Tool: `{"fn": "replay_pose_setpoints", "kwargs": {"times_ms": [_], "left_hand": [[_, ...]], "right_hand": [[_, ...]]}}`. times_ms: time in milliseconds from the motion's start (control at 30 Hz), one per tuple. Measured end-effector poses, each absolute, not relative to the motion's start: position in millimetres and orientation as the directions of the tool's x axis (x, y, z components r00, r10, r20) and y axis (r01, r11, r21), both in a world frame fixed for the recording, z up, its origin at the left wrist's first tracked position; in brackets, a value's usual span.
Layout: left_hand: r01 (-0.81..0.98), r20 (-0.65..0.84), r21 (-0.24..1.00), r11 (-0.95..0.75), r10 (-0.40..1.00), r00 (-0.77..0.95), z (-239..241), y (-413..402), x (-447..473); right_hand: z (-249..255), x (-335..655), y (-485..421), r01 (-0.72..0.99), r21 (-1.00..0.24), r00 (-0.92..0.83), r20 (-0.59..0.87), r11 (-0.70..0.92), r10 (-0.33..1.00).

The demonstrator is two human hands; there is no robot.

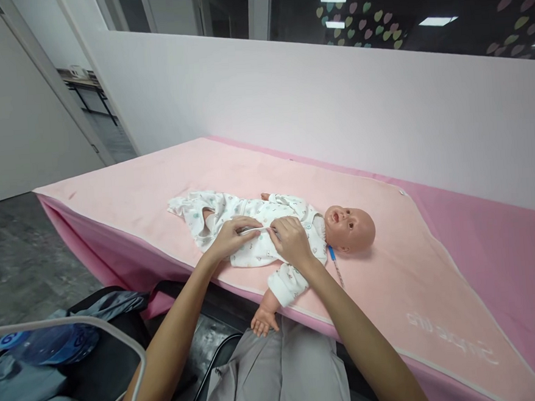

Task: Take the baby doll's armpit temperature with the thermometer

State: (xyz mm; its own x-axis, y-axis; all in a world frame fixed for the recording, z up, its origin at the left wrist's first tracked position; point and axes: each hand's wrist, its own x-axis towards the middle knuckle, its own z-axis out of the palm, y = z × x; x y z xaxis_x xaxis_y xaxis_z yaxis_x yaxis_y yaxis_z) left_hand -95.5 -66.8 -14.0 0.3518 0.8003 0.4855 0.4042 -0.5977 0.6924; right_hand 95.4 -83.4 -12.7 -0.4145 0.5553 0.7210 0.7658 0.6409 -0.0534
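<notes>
A baby doll lies on its back on the pink-covered table, its head to the right and one arm hanging past the near edge. It wears a white printed outfit. Over the doll's middle, my left hand pinches the white edge of the outfit. My right hand is closed on the same edge just to the right, near the chest. A thin strip of white cloth stretches between my fingertips. Beneath my right forearm, by the doll's neck, lies a thin blue-ended stick or thermometer.
The table's pale pink cover has faint white writing at the lower right. A white wall runs behind it. At the lower left, a water bottle and grey cloth lie on a black chair, crossed by a pale cable.
</notes>
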Motion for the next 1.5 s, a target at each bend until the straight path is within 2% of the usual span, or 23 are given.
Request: {"fn": "replay_pose_setpoints", "kwargs": {"times_ms": [400,900,1300,1500], "left_hand": [[0.41,0.488,0.702,-0.583,0.812,0.32,-15.7,-67.1,-94.6],[0.394,0.48,0.694,-0.603,0.795,0.371,-15.7,-65.2,-96.3],[0.396,0.353,0.757,-0.52,0.835,0.423,-6.3,-66.1,-90.0],[0.275,0.359,0.817,-0.507,0.82,0.446,-3.7,-70.1,-91.7]], "right_hand": [[-15.8,95.9,-81.4,0.77,-0.048,-0.403,0.736,0.636,0.544],[-15.9,95.5,-81.0,0.774,-0.04,-0.405,0.735,0.631,0.544],[-14.5,95.3,-82.5,0.776,-0.024,-0.428,0.715,0.63,0.554],[-14.6,95.7,-82.0,0.788,-0.031,-0.418,0.707,0.615,0.571]]}}
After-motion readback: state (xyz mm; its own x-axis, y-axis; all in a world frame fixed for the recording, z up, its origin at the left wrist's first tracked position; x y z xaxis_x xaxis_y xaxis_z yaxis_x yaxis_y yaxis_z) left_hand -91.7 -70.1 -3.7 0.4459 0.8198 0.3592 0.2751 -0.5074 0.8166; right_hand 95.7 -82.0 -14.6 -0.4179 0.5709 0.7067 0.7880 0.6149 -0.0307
